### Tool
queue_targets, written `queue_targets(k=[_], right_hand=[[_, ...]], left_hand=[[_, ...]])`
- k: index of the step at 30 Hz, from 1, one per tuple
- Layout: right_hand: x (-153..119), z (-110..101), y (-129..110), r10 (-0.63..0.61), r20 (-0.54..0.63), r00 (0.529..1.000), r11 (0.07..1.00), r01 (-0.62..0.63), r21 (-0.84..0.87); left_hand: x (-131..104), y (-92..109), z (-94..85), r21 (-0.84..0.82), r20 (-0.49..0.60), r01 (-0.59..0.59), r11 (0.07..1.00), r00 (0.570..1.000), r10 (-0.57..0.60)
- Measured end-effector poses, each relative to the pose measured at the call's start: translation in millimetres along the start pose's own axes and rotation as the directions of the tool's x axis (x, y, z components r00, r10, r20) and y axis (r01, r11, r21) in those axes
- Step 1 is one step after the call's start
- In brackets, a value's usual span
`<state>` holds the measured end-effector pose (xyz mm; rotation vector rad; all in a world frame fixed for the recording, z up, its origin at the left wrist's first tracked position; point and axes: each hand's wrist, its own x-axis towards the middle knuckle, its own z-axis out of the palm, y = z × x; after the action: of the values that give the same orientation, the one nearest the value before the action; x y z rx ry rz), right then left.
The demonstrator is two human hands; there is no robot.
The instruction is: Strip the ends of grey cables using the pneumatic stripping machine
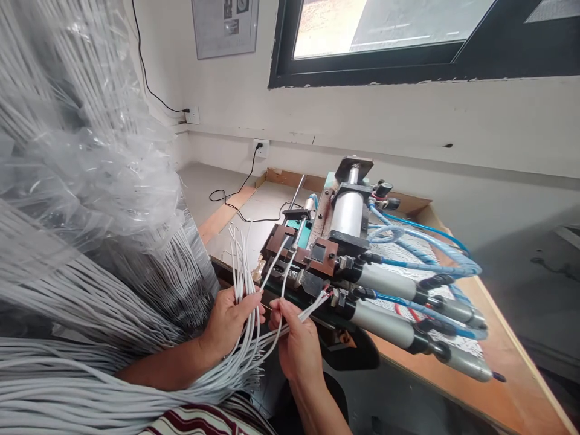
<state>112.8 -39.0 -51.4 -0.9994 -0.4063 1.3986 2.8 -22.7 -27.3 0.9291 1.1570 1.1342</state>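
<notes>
My left hand (pixel 230 319) is closed around a bundle of white cables (pixel 243 275), whose loose ends fan out above the fist. Between its thumb and forefinger one cable runs up toward the pneumatic machine (pixel 304 257). My right hand (pixel 296 335) pinches another single cable (pixel 285 281) that rises to the machine's brown clamp blocks. More cables with reddish inner wires at their tips (pixel 322 296) pass behind the right hand and lie against the machine's front. Several cables loop below both hands toward the lap.
Large piles of grey cables (pixel 90 284), partly wrapped in clear plastic (pixel 99 175), fill the left side. Blue air hoses (pixel 426 266) and silver cylinders (pixel 385 329) reach right across the wooden-edged bench (pixel 512 356). A black power cord (pixel 231 199) crosses the bench to a wall socket (pixel 261 148).
</notes>
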Motion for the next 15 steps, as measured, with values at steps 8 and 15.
queue_targets(k=[8,15], right_hand=[[2.1,11.1,-6.3,0.133,0.067,0.989,0.990,-0.135,0.029],[-3.7,0.7,6.8,-0.130,-0.039,0.991,0.989,0.127,-0.078]], left_hand=[[-4.6,-7.5,1.1,-0.006,0.095,-0.011,1.000,0.995,0.012],[-4.0,-8.2,-5.4,-0.057,0.074,-0.047,0.997,0.996,0.051]])
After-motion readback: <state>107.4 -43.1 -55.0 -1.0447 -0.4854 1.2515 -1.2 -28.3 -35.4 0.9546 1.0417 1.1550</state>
